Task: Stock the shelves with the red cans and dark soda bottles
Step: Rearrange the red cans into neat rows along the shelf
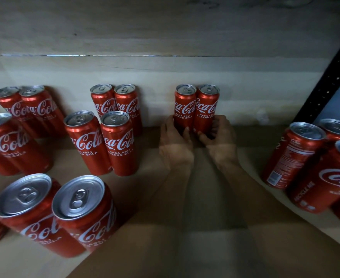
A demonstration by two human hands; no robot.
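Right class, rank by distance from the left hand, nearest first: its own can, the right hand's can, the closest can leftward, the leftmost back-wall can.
1. Own can, gripped by the left hand.
2. Neighbouring can, gripped by the right hand, just rightward.
3. Closest can leftward, mid-shelf.
4. Leftmost back-wall can, far left.

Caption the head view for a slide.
Left hand and right hand grip a pair of upright red cans at the back of the shelf, with more cans standing either side.
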